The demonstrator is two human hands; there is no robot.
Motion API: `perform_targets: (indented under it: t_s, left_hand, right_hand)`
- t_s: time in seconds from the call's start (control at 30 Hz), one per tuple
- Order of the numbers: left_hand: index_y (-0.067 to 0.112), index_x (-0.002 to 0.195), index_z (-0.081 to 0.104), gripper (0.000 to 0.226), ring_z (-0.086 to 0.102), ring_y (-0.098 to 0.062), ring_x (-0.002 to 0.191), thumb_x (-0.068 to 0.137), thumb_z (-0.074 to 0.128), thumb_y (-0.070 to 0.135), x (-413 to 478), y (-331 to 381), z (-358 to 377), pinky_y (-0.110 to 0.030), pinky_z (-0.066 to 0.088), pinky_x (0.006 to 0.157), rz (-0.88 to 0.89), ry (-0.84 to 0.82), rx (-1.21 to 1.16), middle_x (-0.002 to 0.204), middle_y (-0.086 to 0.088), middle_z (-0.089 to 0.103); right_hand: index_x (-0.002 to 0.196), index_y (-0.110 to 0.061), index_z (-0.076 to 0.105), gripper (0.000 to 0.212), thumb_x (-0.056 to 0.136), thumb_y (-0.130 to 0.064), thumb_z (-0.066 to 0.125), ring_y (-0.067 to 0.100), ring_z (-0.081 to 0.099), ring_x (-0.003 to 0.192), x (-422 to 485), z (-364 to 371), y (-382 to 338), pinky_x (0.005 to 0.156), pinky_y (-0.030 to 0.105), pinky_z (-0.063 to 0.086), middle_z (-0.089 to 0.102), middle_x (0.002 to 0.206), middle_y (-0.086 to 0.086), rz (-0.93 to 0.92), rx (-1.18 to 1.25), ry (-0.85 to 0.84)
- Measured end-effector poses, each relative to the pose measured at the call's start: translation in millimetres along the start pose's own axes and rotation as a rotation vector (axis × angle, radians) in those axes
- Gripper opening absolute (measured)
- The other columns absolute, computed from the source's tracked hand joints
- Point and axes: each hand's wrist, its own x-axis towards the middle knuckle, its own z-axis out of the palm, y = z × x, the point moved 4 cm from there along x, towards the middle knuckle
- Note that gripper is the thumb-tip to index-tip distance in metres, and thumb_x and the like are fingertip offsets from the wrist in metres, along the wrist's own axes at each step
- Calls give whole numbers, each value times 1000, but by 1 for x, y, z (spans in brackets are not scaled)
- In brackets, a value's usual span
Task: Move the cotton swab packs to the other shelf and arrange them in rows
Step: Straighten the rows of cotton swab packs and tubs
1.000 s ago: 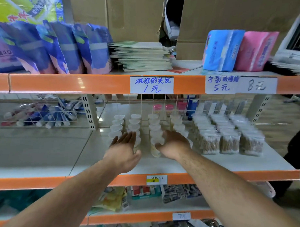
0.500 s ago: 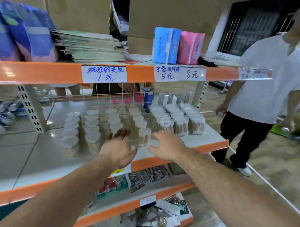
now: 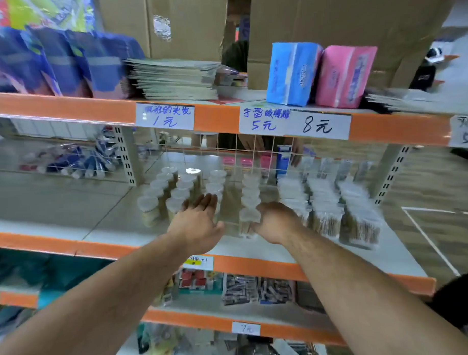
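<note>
L hand (image 3: 196, 226) flat, grip wide, fingers fwd; R hand (image 3: 275, 222) against front swab tub (image 3: 247, 218), grip unclear.

Shop: orange shelving (image 3: 66, 110), handwritten price labels (image 3: 165, 116), stocked goods

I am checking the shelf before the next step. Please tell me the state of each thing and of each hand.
round tubs: upright, lids on, in rows
bagged swab packs: standing in rows, right of the round tubs
left hand: open, fingers straight, at the round tubs
right hand: at the round tubs, fingers hidden, grip unclear
blue pack: upright
pink pack: upright, touching the blue pack
</note>
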Motion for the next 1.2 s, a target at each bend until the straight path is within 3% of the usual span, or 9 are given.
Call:
perform_targets:
  t_s: [0.17,0.27,0.4,0.47,0.63,0.73,0.93,1.03,1.2]
  left_hand:
    - [16,158,0,73,-2,-15,152,98,26,48,-14,-3,-1,-40,-3,123,-80,-12,13,166,-3,3]
    - [16,158,0,73,-3,-15,152,98,25,49,-13,-4,-5,-40,-3,123,-95,-3,11,166,-3,2]
    - [15,158,1,74,-2,-16,152,97,25,49,-8,0,-6,-40,-2,123,-70,11,21,166,-4,4]
    - [15,158,1,74,-1,-16,152,96,25,49,-4,2,-5,-40,-3,123,-54,21,13,166,-4,4]
    - [16,158,4,75,1,-14,152,96,29,48,1,13,-1,-39,2,124,-3,31,-38,165,-2,4]
    - [16,157,18,73,17,-16,150,94,40,45,1,27,-6,-34,15,121,43,107,-35,163,-2,21]
    - [20,145,44,61,48,-19,132,91,48,46,5,54,-6,-34,28,118,148,207,-42,145,0,52]
    - [22,132,55,55,58,-20,117,86,50,52,7,63,-9,-36,45,104,184,246,-45,130,2,64]
    - [29,114,63,54,66,-19,92,76,64,66,6,77,-12,-31,54,72,198,250,-115,103,4,71]
  right_hand:
    - [137,-18,48,52,91,-38,61,23,60,104,12,3,-5,79,25,50,59,125,6,-33,14,-24]
    - [121,-16,55,36,90,-33,61,20,59,85,17,6,-8,74,29,53,60,100,2,-40,-13,2]
    - [93,-19,60,5,92,-22,55,12,56,76,20,2,-7,65,23,46,61,94,-3,-8,85,25]
    - [83,-22,53,9,91,-18,54,8,48,69,17,0,-9,63,22,40,56,90,-6,-5,97,44]
    - [121,-16,49,40,84,-18,65,13,48,74,11,-4,-5,49,22,34,52,108,-2,-6,220,3]
    - [132,-19,51,57,81,-30,76,13,55,86,6,-22,5,59,19,41,58,118,0,67,456,27]
    - [111,-19,68,38,78,-33,81,17,70,82,-9,-51,26,73,32,61,69,102,-1,165,779,20]
    - [87,-23,70,15,79,-31,80,19,73,74,-12,-52,32,77,39,61,73,83,0,159,720,24]
    - [83,-19,70,19,77,-35,80,16,72,66,-16,-54,33,69,33,62,73,76,-1,181,735,38]
